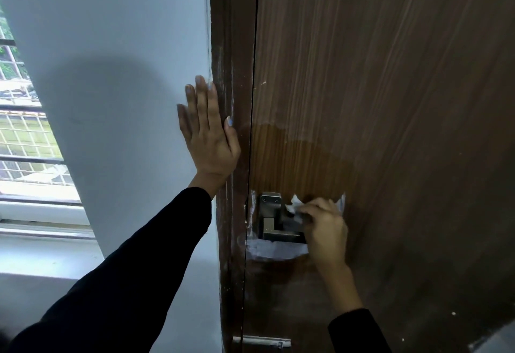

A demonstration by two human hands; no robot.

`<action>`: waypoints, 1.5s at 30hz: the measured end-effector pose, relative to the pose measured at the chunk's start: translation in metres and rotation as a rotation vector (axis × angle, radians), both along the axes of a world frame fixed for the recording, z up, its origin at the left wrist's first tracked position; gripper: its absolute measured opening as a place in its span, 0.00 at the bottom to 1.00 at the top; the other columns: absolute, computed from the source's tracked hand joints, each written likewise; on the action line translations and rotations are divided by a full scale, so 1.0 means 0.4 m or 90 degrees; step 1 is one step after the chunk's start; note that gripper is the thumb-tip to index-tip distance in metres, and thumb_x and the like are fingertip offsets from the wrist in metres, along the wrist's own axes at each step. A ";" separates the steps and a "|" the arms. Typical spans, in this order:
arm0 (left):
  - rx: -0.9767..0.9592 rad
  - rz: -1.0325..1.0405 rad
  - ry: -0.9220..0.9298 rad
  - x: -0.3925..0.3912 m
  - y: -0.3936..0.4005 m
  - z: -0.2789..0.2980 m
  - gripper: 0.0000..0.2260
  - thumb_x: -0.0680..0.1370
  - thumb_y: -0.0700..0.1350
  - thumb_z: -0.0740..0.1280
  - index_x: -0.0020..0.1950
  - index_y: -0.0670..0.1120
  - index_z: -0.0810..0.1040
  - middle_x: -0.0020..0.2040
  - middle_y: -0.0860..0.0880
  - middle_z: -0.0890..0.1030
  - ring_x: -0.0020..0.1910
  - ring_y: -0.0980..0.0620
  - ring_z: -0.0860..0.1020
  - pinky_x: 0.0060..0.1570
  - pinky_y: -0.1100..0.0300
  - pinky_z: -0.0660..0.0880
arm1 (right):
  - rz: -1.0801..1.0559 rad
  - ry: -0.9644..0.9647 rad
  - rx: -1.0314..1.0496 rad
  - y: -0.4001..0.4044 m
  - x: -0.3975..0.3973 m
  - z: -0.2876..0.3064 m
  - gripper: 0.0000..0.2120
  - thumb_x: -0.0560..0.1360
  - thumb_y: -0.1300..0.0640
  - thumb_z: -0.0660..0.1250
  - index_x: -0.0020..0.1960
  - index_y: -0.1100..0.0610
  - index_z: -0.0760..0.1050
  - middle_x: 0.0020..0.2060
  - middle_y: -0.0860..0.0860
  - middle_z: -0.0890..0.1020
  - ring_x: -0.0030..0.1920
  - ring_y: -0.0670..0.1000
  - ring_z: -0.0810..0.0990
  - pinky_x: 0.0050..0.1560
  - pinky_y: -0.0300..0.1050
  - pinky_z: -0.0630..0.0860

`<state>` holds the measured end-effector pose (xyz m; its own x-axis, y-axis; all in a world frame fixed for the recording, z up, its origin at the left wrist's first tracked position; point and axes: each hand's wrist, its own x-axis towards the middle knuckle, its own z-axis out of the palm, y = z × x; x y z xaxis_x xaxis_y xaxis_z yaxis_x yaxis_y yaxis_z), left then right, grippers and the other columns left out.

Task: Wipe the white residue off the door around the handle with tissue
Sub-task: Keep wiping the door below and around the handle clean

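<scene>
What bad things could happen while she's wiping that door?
The tissue in the right hand looks thin and crumpled, so it might tear against the metal handle and leave bits behind. The white residue under the handle could smear instead of coming off. The left hand rests by the frame edge, where fingers could get pinched if the door moved.

One head-worn wide-angle view faces a brown door (390, 101) at close range, handle (274, 220) at lower centre, white wall (111, 46) filling the left.
</scene>
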<state>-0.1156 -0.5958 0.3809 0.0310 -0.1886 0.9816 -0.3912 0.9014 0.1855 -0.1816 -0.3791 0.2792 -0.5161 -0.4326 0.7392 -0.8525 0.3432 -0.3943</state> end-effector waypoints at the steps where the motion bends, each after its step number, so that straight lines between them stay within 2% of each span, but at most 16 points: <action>1: -0.001 -0.001 -0.001 0.001 0.001 -0.001 0.24 0.80 0.47 0.53 0.75 0.40 0.59 0.74 0.38 0.64 0.75 0.40 0.58 0.74 0.45 0.51 | -0.024 -0.023 -0.017 0.024 -0.012 -0.010 0.08 0.68 0.70 0.70 0.45 0.61 0.81 0.42 0.56 0.81 0.44 0.54 0.78 0.44 0.46 0.76; 4: 0.002 -0.003 -0.005 0.002 0.002 0.000 0.24 0.80 0.47 0.52 0.75 0.40 0.59 0.74 0.38 0.63 0.75 0.40 0.58 0.75 0.46 0.50 | -0.139 -0.052 -0.189 0.069 -0.055 0.006 0.09 0.67 0.73 0.69 0.44 0.64 0.82 0.43 0.59 0.81 0.43 0.56 0.79 0.47 0.39 0.72; 6: 0.009 -0.002 -0.005 0.003 0.003 0.000 0.24 0.80 0.48 0.51 0.75 0.40 0.59 0.75 0.38 0.63 0.75 0.40 0.57 0.75 0.46 0.49 | -0.143 -0.028 -0.266 0.060 -0.069 0.031 0.08 0.66 0.73 0.70 0.44 0.65 0.82 0.43 0.59 0.80 0.42 0.53 0.78 0.47 0.35 0.71; 9: 0.015 0.000 -0.010 0.005 0.007 0.002 0.24 0.80 0.48 0.50 0.75 0.40 0.59 0.74 0.37 0.63 0.75 0.39 0.58 0.74 0.44 0.50 | -0.033 -0.037 -0.177 0.034 -0.051 0.016 0.09 0.67 0.73 0.70 0.44 0.63 0.82 0.45 0.57 0.79 0.44 0.52 0.78 0.48 0.37 0.73; 12: 0.011 -0.001 -0.012 0.006 0.007 0.001 0.24 0.80 0.47 0.51 0.75 0.40 0.59 0.75 0.38 0.62 0.75 0.40 0.57 0.74 0.45 0.50 | 0.027 -0.079 -0.082 0.051 -0.045 -0.038 0.11 0.66 0.75 0.69 0.43 0.63 0.82 0.43 0.56 0.80 0.43 0.53 0.79 0.49 0.28 0.71; 17: 0.009 0.006 -0.006 0.003 0.003 0.000 0.24 0.80 0.47 0.52 0.75 0.40 0.59 0.75 0.38 0.62 0.76 0.41 0.56 0.75 0.49 0.47 | -0.113 -0.016 -0.211 0.087 -0.090 -0.015 0.10 0.66 0.75 0.70 0.45 0.65 0.82 0.43 0.59 0.80 0.43 0.54 0.79 0.50 0.27 0.69; 19: 0.009 0.008 -0.006 0.002 0.002 -0.002 0.24 0.80 0.47 0.52 0.75 0.40 0.58 0.75 0.38 0.62 0.76 0.41 0.56 0.75 0.49 0.46 | -0.104 0.022 -0.242 0.082 -0.096 -0.007 0.10 0.67 0.74 0.70 0.46 0.66 0.82 0.44 0.60 0.80 0.44 0.52 0.78 0.52 0.26 0.69; 23: 0.004 0.007 -0.003 0.001 0.002 -0.001 0.24 0.80 0.47 0.51 0.75 0.41 0.58 0.75 0.38 0.62 0.76 0.40 0.56 0.75 0.48 0.47 | -0.012 0.041 -0.058 0.097 -0.083 -0.085 0.14 0.65 0.74 0.71 0.49 0.64 0.81 0.49 0.60 0.79 0.49 0.55 0.78 0.53 0.37 0.74; 25: 0.003 0.004 -0.004 0.000 0.003 -0.001 0.24 0.81 0.48 0.50 0.75 0.41 0.57 0.75 0.38 0.62 0.76 0.40 0.56 0.75 0.47 0.48 | -0.030 0.063 0.009 0.120 -0.086 -0.137 0.16 0.62 0.77 0.72 0.47 0.65 0.81 0.47 0.60 0.81 0.48 0.57 0.79 0.51 0.38 0.73; 28: 0.003 0.008 -0.002 0.001 0.002 0.001 0.24 0.81 0.48 0.50 0.75 0.41 0.57 0.75 0.38 0.62 0.75 0.40 0.57 0.75 0.47 0.48 | -0.124 0.019 -0.104 0.127 -0.106 -0.141 0.12 0.64 0.74 0.72 0.46 0.64 0.82 0.44 0.59 0.82 0.44 0.57 0.79 0.47 0.36 0.71; 31: 0.006 0.008 -0.003 0.000 0.003 0.000 0.24 0.81 0.49 0.50 0.75 0.42 0.57 0.75 0.38 0.62 0.75 0.40 0.56 0.75 0.48 0.48 | -0.151 0.015 -0.208 0.096 -0.114 -0.119 0.08 0.67 0.68 0.72 0.46 0.63 0.82 0.43 0.56 0.82 0.43 0.51 0.78 0.46 0.35 0.70; 35: 0.005 0.009 -0.004 -0.001 0.000 -0.001 0.24 0.80 0.48 0.51 0.75 0.41 0.57 0.75 0.37 0.62 0.75 0.40 0.56 0.75 0.48 0.47 | -0.072 -0.004 -0.140 0.088 -0.098 -0.172 0.12 0.65 0.73 0.72 0.47 0.63 0.81 0.45 0.57 0.80 0.45 0.53 0.78 0.47 0.42 0.75; 39: -0.001 0.011 0.001 -0.003 -0.001 -0.001 0.24 0.80 0.47 0.53 0.75 0.41 0.58 0.75 0.37 0.62 0.76 0.40 0.56 0.75 0.48 0.47 | -0.071 -0.025 -0.080 0.115 -0.095 -0.218 0.15 0.63 0.76 0.72 0.47 0.64 0.81 0.46 0.58 0.79 0.46 0.52 0.77 0.49 0.45 0.78; 40: -0.002 0.011 0.002 -0.003 -0.002 -0.001 0.24 0.80 0.47 0.53 0.75 0.41 0.58 0.75 0.37 0.62 0.75 0.40 0.56 0.75 0.49 0.46 | -0.085 -0.038 -0.105 0.115 -0.097 -0.212 0.15 0.63 0.76 0.71 0.47 0.64 0.81 0.46 0.58 0.79 0.47 0.51 0.76 0.50 0.44 0.77; 43: -0.004 0.011 0.010 -0.005 -0.002 0.000 0.24 0.80 0.47 0.53 0.75 0.40 0.59 0.74 0.37 0.63 0.75 0.40 0.56 0.75 0.50 0.46 | -0.118 -0.057 -0.199 0.097 -0.094 -0.191 0.12 0.65 0.73 0.70 0.47 0.65 0.81 0.47 0.59 0.78 0.47 0.49 0.75 0.53 0.28 0.69; 45: -0.005 0.010 0.010 -0.005 -0.002 -0.001 0.24 0.80 0.46 0.53 0.74 0.40 0.59 0.74 0.37 0.63 0.75 0.40 0.56 0.75 0.50 0.46 | -0.101 -0.075 -0.204 0.082 -0.082 -0.205 0.12 0.66 0.72 0.70 0.48 0.64 0.80 0.47 0.59 0.78 0.48 0.50 0.76 0.54 0.28 0.69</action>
<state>-0.1175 -0.5967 0.3804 0.0495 -0.1795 0.9825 -0.4030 0.8965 0.1841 -0.2142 -0.3461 0.1972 -0.6478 -0.0963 0.7557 -0.7408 0.3112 -0.5953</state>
